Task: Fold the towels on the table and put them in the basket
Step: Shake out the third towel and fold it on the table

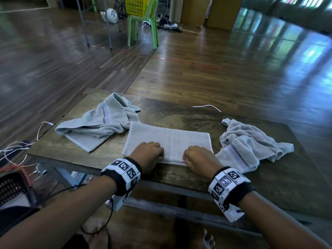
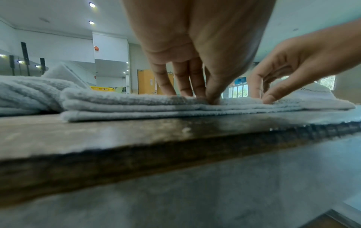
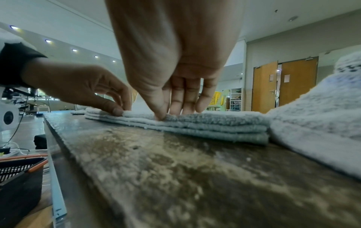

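A pale grey folded towel [image 1: 170, 139] [image 2: 117, 103] [image 3: 215, 123] lies in several layers at the middle of the dark wooden table [image 1: 179, 112], close to the near edge. My left hand [image 1: 149, 151] [image 2: 199, 96] [image 3: 122, 108] pinches the top layer at the near edge, thumb at the rim and fingers on top. A little to its right, my right hand [image 1: 199, 157] [image 3: 171, 112] [image 2: 261, 95] pinches the same edge. A crumpled towel [image 1: 100, 123] lies at the left and another crumpled towel [image 1: 251, 141] at the right, its near end beside the folded one.
A black mesh basket [image 1: 10, 187] [image 3: 17, 169] sits low beside the table's left end, among loose cables [image 1: 18, 150]. Far across the wooden floor, a yellow basket [image 1: 140, 6] rests on a green chair [image 1: 143, 27]. A white cable [image 1: 206, 106] lies by the table's far edge.
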A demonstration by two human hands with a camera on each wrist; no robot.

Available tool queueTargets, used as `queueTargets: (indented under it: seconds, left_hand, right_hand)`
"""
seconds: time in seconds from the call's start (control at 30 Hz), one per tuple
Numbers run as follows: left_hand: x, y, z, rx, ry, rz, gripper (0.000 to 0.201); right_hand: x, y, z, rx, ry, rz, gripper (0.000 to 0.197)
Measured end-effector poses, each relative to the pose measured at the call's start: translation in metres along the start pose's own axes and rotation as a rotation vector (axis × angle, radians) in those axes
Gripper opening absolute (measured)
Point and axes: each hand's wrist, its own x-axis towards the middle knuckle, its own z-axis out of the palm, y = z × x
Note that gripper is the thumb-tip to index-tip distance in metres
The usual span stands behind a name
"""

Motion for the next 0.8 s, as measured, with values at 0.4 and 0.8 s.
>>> queueTargets:
  seconds: [0.4, 0.8]
  left_hand:
    - [-0.017, -0.013, 0.006, -0.111, 0.096, 0.116, 0.012]
    - [-0.051, -0.069, -0.004, -0.116, 0.138, -0.142, 0.022]
  right_hand:
    - [-0.012, 0.008, 0.0, 0.066, -0.039, -0.059, 0.013]
    - [-0.032, 0.042, -0.014, 0.01, -0.115, 0.109, 0.011]
